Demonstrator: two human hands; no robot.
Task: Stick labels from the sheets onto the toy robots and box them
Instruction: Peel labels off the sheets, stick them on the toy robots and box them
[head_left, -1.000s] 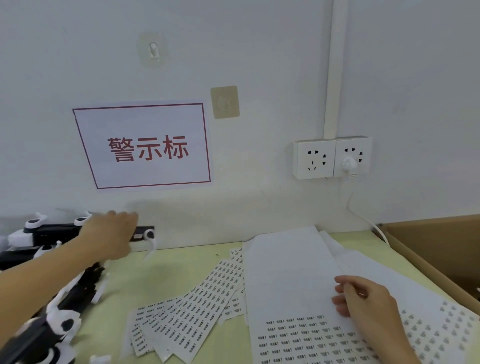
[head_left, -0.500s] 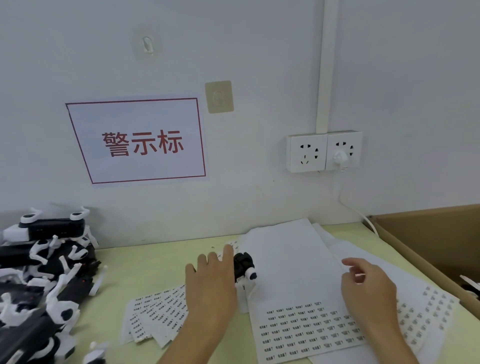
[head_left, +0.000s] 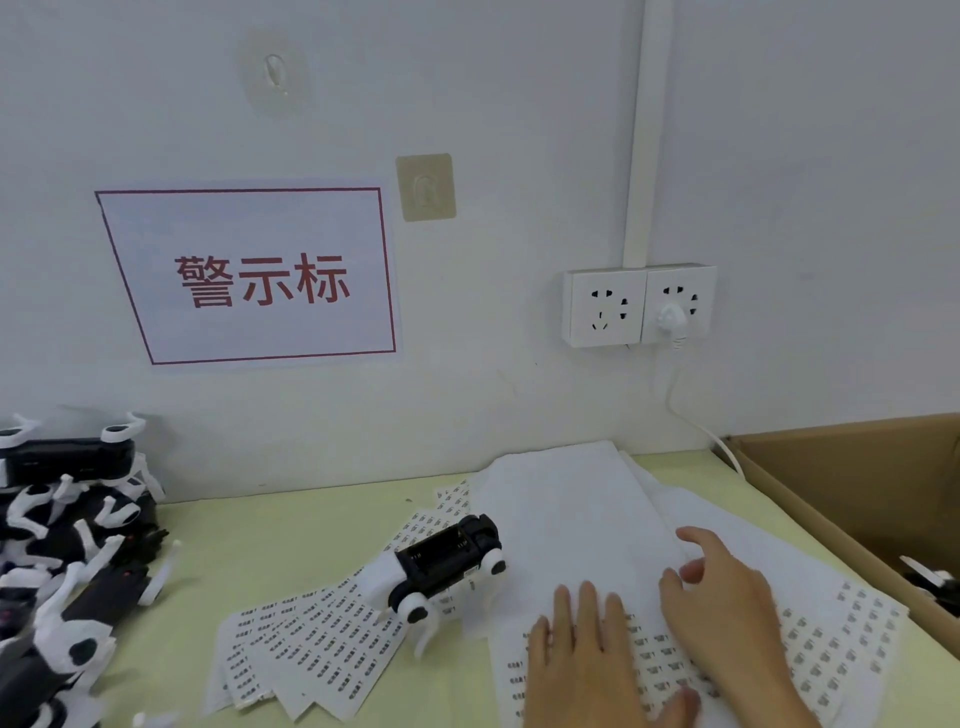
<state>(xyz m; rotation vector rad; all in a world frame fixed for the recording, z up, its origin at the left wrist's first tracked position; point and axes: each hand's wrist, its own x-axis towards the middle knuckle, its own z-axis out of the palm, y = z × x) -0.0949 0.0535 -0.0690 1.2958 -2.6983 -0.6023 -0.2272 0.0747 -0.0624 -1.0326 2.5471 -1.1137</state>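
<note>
We cannot read the print on the label sheets (head_left: 317, 644); it is too small. The pile of toy robots (head_left: 67, 561) and the cardboard box (head_left: 831, 493) run off the frame edges. The 2 hands, left hand (head_left: 582, 670) and right hand (head_left: 727, 613), hide some labels, perhaps several rows.

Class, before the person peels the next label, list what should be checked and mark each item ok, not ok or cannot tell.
1. Toy robot lies within reach, beside the sheets: ok.
2. Left hand flat on the label sheet, steadying it: ok.
3. Right hand free, fingers over the printed labels: ok.
4. A label already lifted: cannot tell.
5. Spare sheets fanned out nearby: ok.
6. Cardboard box open on the right: ok.
</note>
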